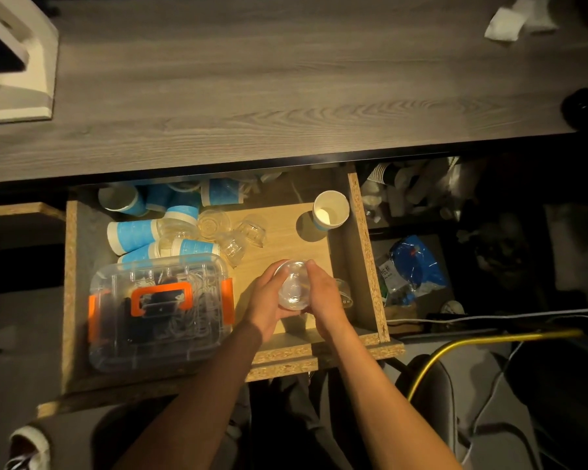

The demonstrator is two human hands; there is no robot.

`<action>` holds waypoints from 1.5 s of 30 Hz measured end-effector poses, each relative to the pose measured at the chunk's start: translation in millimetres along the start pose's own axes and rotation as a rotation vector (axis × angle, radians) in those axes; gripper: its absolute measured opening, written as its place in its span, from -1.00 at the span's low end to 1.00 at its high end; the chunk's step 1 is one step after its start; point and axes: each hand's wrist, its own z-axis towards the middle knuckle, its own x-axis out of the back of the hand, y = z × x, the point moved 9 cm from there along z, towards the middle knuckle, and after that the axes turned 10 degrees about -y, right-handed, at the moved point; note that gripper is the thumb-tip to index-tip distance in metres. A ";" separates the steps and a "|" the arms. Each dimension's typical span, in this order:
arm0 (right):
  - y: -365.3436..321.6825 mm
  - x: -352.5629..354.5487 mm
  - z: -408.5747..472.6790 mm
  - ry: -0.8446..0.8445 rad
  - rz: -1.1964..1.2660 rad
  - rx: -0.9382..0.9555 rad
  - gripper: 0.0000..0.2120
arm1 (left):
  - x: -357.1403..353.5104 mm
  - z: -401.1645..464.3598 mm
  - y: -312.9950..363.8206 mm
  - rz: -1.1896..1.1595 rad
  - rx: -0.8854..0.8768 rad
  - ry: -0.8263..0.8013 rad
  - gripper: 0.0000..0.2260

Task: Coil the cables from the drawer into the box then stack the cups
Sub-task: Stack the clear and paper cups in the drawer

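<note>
Over the open wooden drawer (367,252), my left hand (269,300) and my right hand (323,296) both grip a small stack of clear plastic cups (293,286). A clear box (160,310) with orange handle and latches lies shut at the drawer's front left, with coiled cables inside. Several blue-and-white paper cups (136,232) lie tumbled at the back left. Loose clear cups (231,239) sit beside them. One paper cup (330,210) stands upright at the back right. Another clear cup (344,293) peeks out right of my right hand.
The grey wood desk top (286,89) runs above the drawer, with a white stand (17,62) at its left. Right of the drawer a dark shelf holds a blue plastic bag (414,266) and clutter. A yellow cable (472,347) and grey wires run at lower right.
</note>
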 end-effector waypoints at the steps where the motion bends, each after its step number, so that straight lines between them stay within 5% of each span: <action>1: 4.8 0.5 0.6 -0.031 -0.049 -0.036 -0.54 | 4.4 -0.1 -4.4 -0.018 0.017 0.011 -0.81; 3: 9.4 18.5 -1.0 0.045 -0.159 -0.048 -0.49 | 18.0 1.6 -10.0 -0.031 0.027 0.064 -0.81; 6: -4.1 59.7 -12.0 0.269 -0.517 0.081 -0.68 | 37.6 3.5 -15.4 -0.049 0.049 0.153 -0.81; 10: 15.4 57.9 3.8 0.093 -0.811 -0.037 -0.47 | 47.4 2.9 -18.8 -0.028 0.066 0.223 -0.88; 15: 27.2 57.3 17.1 0.087 -0.939 -0.120 -0.72 | 47.4 -1.2 -21.0 -0.011 0.065 0.262 -0.90; 20: -4.1 60.4 -0.7 0.309 -0.886 0.081 -0.80 | 53.9 -1.0 -18.7 -0.025 0.032 0.288 -0.83; 23: -31.8 63.6 -18.9 0.441 -0.617 0.314 -0.80 | 56.8 -0.7 -22.4 -0.078 0.080 0.292 -0.66; 27: -42.0 54.6 -19.8 0.316 -0.187 0.332 -0.75 | 46.1 0.6 -15.6 -0.116 0.081 0.221 -0.63; 35: -33.3 13.9 -16.0 0.278 -0.628 0.215 -0.64 | 1.6 -4.7 3.2 -0.062 0.046 0.047 -0.57; 37: -31.5 10.1 -15.7 0.252 -0.592 0.216 -0.62 | -5.2 -4.8 7.6 0.027 0.017 0.015 -0.53; 41: -28.2 11.4 -15.4 0.212 -0.599 0.169 -0.60 | -11.2 -2.8 13.4 0.171 -0.033 -0.027 -0.77; 45: -30.1 10.4 -9.2 0.113 -0.566 0.193 -0.63 | -1.2 0.7 7.8 0.068 -0.027 0.018 -0.82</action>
